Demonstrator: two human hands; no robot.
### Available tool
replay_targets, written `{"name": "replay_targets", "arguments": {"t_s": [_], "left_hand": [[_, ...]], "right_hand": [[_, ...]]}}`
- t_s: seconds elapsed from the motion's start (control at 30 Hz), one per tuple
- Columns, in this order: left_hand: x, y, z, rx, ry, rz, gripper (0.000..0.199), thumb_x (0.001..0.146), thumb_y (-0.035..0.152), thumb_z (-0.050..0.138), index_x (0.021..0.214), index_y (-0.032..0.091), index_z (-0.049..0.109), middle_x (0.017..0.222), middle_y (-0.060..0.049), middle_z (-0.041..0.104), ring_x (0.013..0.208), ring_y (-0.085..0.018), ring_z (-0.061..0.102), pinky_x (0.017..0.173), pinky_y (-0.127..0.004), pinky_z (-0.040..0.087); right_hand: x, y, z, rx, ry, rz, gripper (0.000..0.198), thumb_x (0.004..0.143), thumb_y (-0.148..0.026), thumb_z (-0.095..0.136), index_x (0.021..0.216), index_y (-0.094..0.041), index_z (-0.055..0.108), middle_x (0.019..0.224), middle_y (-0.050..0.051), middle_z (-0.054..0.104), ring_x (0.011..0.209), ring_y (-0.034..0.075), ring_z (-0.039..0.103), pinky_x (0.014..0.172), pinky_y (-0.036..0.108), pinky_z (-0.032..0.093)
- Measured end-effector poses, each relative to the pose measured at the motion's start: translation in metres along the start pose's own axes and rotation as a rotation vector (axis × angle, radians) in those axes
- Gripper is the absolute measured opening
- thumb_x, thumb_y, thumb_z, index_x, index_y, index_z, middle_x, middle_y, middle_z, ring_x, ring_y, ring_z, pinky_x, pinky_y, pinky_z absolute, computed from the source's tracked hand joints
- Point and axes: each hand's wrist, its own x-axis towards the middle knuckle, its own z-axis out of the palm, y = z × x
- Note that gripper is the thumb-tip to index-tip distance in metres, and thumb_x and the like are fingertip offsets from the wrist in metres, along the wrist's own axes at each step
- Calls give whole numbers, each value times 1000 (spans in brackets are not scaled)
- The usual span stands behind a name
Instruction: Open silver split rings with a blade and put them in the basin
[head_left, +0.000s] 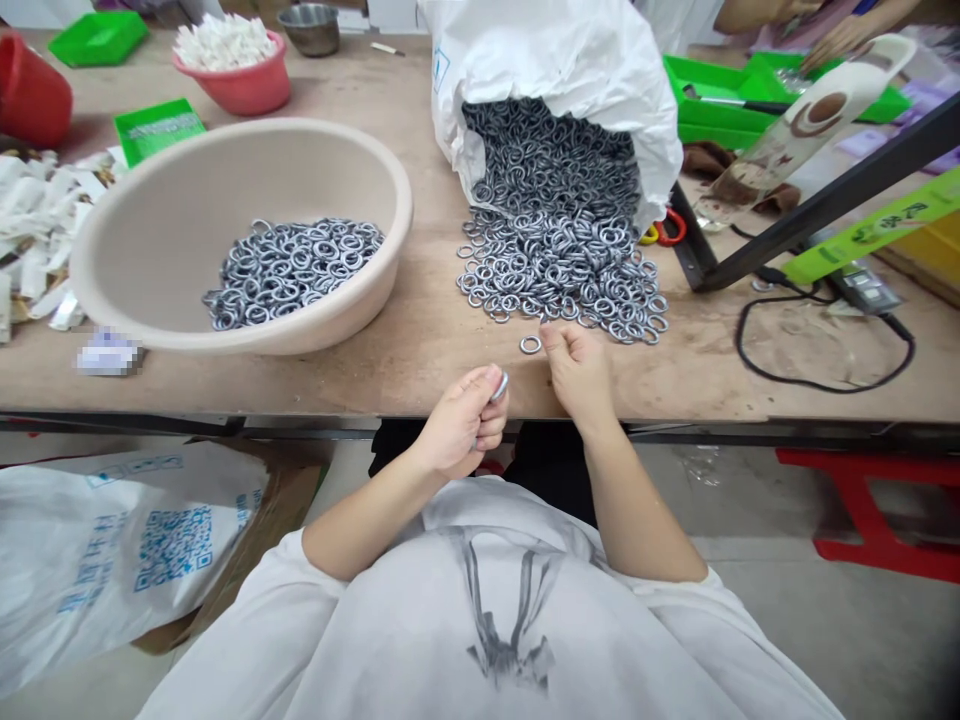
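Observation:
My left hand [463, 420] is closed near the table's front edge, with a grey metal ring [500, 387] pinched between thumb and forefinger. Its other fingers are curled, and whatever may lie under them is hidden. My right hand [581, 375] has its thumb and forefinger pressed together at the near edge of a heap of grey rings [555, 270]; what the pinch holds is too small to make out. A single ring [523, 347] lies on the table just left of the right fingertips. The heap spills from a white sack [540, 50] lying open towards me.
To the left stands a large beige basin [247, 140] containing many rings [300, 275]. Behind it are a red bowl [240, 88] of white pieces and a green tray [159, 130]. A black metal frame [825, 205] and a cable [806, 385] lie right. Another person's hand [836, 42] works at the back right.

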Motion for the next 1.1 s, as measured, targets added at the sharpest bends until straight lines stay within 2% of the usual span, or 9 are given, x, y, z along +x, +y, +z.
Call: {"name": "replay_targets", "arguments": {"t_s": [0.07, 0.2, 0.33, 0.43, 0.67, 0.77, 0.87, 0.97, 1.1], "left_hand": [[0, -1, 0, -5, 22, 15, 49, 77, 52, 76, 72, 19, 40, 55, 11, 32, 38, -1, 17, 34, -11, 16], [3, -1, -3, -16, 82, 47, 45, 76, 46, 79, 75, 19, 43, 55, 10, 36, 38, -1, 21, 34, -11, 17], [1, 7, -12, -15, 92, 91, 42, 75, 46, 80, 73, 16, 50, 56, 8, 47, 38, 0, 26, 34, -11, 22], [0, 14, -19, -30, 149, 126, 35, 76, 43, 80, 81, 14, 61, 66, 1, 64, 38, 0, 33, 34, -12, 28], [9, 24, -25, -111, 219, 121, 24, 85, 23, 68, 108, 18, 69, 80, 0, 72, 39, -2, 43, 35, -13, 39], [10, 29, -26, -171, 255, 81, 12, 90, 24, 58, 96, 17, 66, 78, -1, 71, 47, -6, 55, 36, -14, 41], [10, 34, -25, -208, 280, 49, 21, 93, 32, 55, 81, 16, 61, 79, -3, 70, 54, -9, 62, 36, -14, 42], [11, 34, -22, -162, 269, 69, 27, 87, 36, 66, 74, 15, 57, 83, -4, 70, 52, -5, 58, 35, -12, 36], [18, 20, -22, 74, 222, 256, 37, 71, 43, 84, 74, 13, 61, 73, 0, 65, 41, 0, 41, 33, -12, 22]], "right_hand": [[-2, -3, 0, 59, -40, 8, 42, 88, -61, 60, 81, -20, 61, 63, -3, 51, 60, 13, 45, 61, 27, 35], [-5, -10, 4, 175, -289, -57, 41, 82, -57, 69, 99, -21, 62, 78, -1, 61, 67, 15, 54, 64, 27, 41], [17, 3, -6, -291, -86, -76, 25, 87, -43, 68, 92, -19, 70, 85, 5, 63, 79, 21, 57, 69, 31, 39], [29, 15, -14, -587, -108, -127, 18, 86, -36, 70, 90, -19, 75, 91, 9, 63, 83, 25, 57, 70, 34, 38], [19, 17, -6, -582, -144, -250, 26, 88, -41, 69, 101, -19, 76, 94, 9, 64, 85, 24, 60, 71, 34, 41], [19, 14, -1, -642, -149, -233, 24, 88, -38, 68, 97, -17, 76, 97, 10, 66, 86, 25, 60, 71, 34, 40], [25, 13, 1, -719, -121, -189, 17, 87, -29, 65, 91, -17, 77, 96, 11, 68, 83, 25, 60, 67, 34, 37], [29, 10, -1, -563, -62, -125, 15, 83, -24, 64, 88, -18, 77, 88, 9, 68, 79, 23, 58, 66, 32, 36], [23, -8, -4, 171, -218, 28, 31, 87, -44, 61, 72, -18, 69, 70, 3, 63, 65, 16, 54, 60, 29, 37]]}}
